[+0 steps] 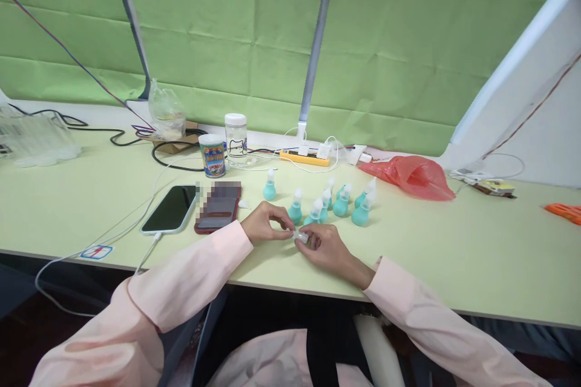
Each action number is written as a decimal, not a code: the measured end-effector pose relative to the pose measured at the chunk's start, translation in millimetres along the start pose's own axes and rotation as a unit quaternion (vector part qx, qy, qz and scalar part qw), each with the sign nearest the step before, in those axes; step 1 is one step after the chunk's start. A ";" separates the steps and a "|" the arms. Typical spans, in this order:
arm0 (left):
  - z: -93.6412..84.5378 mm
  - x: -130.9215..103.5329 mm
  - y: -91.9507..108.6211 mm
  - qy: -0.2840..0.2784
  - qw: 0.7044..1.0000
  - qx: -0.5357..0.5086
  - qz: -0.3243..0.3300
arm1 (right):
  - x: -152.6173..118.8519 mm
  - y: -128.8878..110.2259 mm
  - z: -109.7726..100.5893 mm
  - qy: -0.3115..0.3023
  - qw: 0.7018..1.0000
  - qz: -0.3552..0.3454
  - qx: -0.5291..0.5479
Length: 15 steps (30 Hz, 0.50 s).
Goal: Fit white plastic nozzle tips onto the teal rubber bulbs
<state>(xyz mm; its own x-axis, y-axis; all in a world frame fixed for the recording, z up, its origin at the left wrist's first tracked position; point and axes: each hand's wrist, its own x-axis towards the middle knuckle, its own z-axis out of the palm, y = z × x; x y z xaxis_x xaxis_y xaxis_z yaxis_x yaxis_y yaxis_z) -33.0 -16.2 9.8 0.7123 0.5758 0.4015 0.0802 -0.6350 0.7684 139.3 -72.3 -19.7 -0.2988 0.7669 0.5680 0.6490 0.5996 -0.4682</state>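
Over a pale table [454, 254], on the near side of teal bulbs [361, 216], the left hand [267, 224] and right hand [327, 248] pinch a small clear nozzle [300, 236].

Office-like indoor workspace, long pale desktop [472, 242], creased green covering [218, 30] behind, yellow-orange power strip [313, 161] with white plugs [323, 150], two phones [170, 210] lying flat (one on a white cable [157, 237]), printed food cup [213, 157], lidded clear jar [236, 136]
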 end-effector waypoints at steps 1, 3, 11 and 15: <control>0.4 0.0 -0.5 -0.001 1.000 -0.004 -0.003 | 0.2 0.0 0.3 0.003 1.000 0.003 0.005; 0.9 0.3 -1.3 0.004 1.000 -0.004 -0.005 | 0.6 -0.1 0.7 0.007 1.000 0.009 0.014; 3.5 1.5 -1.6 0.012 0.999 0.021 0.023 | 1.9 -1.4 -0.4 0.003 0.998 0.039 0.058; 4.2 2.2 -3.0 0.035 0.998 0.037 0.046 | 1.9 -0.2 0.4 0.011 0.996 0.049 0.071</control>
<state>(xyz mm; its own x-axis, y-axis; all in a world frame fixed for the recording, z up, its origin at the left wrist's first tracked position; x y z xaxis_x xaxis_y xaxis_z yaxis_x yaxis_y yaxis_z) -28.7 -15.1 6.3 0.6690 0.5464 0.5039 0.0698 -0.7212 0.6892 138.4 -70.9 -18.8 -0.2233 0.8191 0.5285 0.5681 0.5499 -0.6122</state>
